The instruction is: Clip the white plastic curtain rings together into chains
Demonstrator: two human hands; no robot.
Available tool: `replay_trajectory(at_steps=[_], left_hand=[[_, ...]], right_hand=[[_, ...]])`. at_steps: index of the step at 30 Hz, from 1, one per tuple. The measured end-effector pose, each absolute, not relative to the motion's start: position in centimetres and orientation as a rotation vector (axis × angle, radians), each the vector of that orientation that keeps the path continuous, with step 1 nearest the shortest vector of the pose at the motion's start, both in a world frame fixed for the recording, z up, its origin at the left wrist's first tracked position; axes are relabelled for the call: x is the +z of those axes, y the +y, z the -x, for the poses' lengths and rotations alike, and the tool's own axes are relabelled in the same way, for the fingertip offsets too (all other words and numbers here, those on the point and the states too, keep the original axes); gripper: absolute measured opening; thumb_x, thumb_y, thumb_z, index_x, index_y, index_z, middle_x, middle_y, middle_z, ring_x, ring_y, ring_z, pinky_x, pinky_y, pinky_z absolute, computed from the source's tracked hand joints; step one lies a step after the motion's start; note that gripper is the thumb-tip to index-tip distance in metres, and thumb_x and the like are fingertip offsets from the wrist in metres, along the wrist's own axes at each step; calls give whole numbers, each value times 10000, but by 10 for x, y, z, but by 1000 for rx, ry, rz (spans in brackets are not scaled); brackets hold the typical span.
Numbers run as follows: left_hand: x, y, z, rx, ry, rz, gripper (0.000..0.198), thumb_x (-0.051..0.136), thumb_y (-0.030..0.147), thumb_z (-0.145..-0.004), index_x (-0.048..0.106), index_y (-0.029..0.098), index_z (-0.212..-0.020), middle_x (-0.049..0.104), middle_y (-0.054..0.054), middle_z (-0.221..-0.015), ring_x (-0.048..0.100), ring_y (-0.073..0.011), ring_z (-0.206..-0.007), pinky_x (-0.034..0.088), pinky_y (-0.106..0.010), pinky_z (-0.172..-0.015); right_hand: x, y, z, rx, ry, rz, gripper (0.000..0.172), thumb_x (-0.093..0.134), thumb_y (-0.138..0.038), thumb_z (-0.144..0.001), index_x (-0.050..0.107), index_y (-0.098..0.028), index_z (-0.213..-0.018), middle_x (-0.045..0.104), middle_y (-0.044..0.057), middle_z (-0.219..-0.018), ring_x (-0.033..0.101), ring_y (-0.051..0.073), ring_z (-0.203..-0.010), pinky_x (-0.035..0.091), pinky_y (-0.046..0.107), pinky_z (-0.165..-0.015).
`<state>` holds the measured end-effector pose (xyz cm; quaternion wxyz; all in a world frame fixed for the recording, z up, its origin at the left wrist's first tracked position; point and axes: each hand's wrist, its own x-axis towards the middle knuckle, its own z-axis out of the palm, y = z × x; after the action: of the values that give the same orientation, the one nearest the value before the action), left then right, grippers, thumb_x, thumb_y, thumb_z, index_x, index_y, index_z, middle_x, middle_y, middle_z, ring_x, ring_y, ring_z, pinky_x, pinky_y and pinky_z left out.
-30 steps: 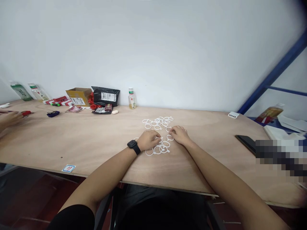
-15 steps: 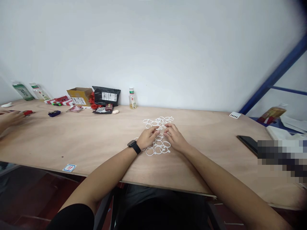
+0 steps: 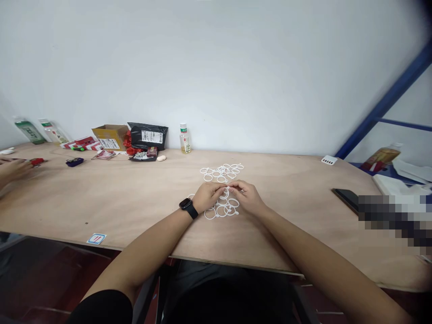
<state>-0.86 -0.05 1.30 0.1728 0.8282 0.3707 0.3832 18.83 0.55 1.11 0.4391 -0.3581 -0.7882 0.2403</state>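
Several white plastic rings lie on the wooden table point(image 3: 121, 198): a loose pile of rings point(image 3: 221, 171) farther back and a joined cluster of rings point(image 3: 223, 209) nearer me. My left hand point(image 3: 209, 196), with a black watch on the wrist, and my right hand point(image 3: 246, 196) meet fingertip to fingertip above the cluster. Both pinch a white ring point(image 3: 228, 188) between them. The fingers hide most of that ring.
At the back left stand a cardboard box point(image 3: 110, 136), a black bag point(image 3: 148, 135), a small bottle point(image 3: 184, 139), red packets and two bottles. Another person's hand point(image 3: 13, 168) rests at the far left. A black phone point(image 3: 346, 196) lies to the right, beside a blue frame.
My hands moved from the near cluster up toward the far pile, then drew back slightly with fingertips now together on a ring.
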Motion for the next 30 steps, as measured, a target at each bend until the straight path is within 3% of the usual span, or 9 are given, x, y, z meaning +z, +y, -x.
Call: replay_trajectory(at_steps=[9, 16, 24, 30], left_hand=[[13, -1, 9, 1117, 1132, -2356, 326, 485, 388, -941, 687, 187, -1100, 731, -68, -997, 665, -188, -905, 498, -316, -841], [15, -2, 8, 1072, 1135, -2441, 399, 643, 449, -822, 670, 186, -1121, 726, -64, -1005, 660, -201, -902, 484, -325, -853], [9, 1, 10, 715, 1397, -2535, 385, 607, 430, -824, 679, 228, -1143, 720, -52, -1065, 633, -241, -1018, 418, -395, -971], [9, -1, 10, 567, 1322, -2586, 422, 590, 528, -828, 679, 259, -1141, 707, -43, -1087, 618, -239, -1034, 410, -388, -956]], right_hand=[[17, 3, -189, 549, -2025, 908, 170, 524, -314, -907, 649, -200, -894, 701, 36, -868, 640, 178, -801, 484, 294, -744], [15, 5, -189, 543, -2042, 910, 169, 509, -307, -906, 634, -195, -891, 690, 40, -870, 628, 175, -802, 482, 297, -749], [-3, 35, -204, 423, -1929, 1090, 242, 499, -347, -903, 659, -209, -1020, 692, 65, -1011, 636, 211, -925, 496, 350, -841], [-20, 75, -223, 346, -2063, 1340, 351, 464, -229, -887, 612, -170, -1199, 602, 116, -1210, 620, 219, -991, 483, 370, -920]])
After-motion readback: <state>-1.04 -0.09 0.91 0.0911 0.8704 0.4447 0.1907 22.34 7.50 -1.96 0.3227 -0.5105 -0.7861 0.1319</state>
